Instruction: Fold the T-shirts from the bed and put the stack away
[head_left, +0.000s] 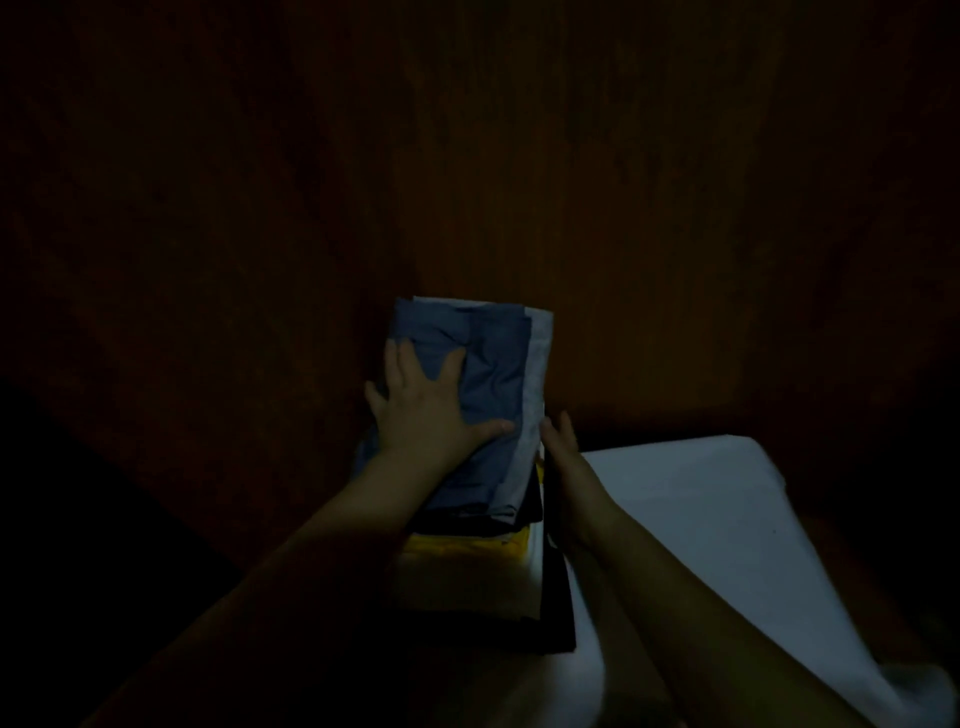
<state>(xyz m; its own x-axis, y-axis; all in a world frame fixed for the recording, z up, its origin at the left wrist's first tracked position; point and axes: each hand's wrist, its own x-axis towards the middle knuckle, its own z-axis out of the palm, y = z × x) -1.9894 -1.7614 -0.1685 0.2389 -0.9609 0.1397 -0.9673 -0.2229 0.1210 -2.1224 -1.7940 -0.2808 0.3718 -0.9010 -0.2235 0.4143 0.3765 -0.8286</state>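
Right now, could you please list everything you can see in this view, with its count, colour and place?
stack: one, mixed colours, centre, folded T-shirts.
blue T-shirt: one, blue, top of the stack.
pale grey T-shirt: one, pale grey, under the blue one, showing along its right edge.
yellow T-shirt: one, yellow, midway down.
dark garments: count unclear, black, lower layers.
white sheet: one, white, right of the stack.
wooden panel: one, dark reddish brown, behind everything.
left hand: flat on the blue T-shirt, fingers spread.
right hand: fingers straight against the stack's right side.
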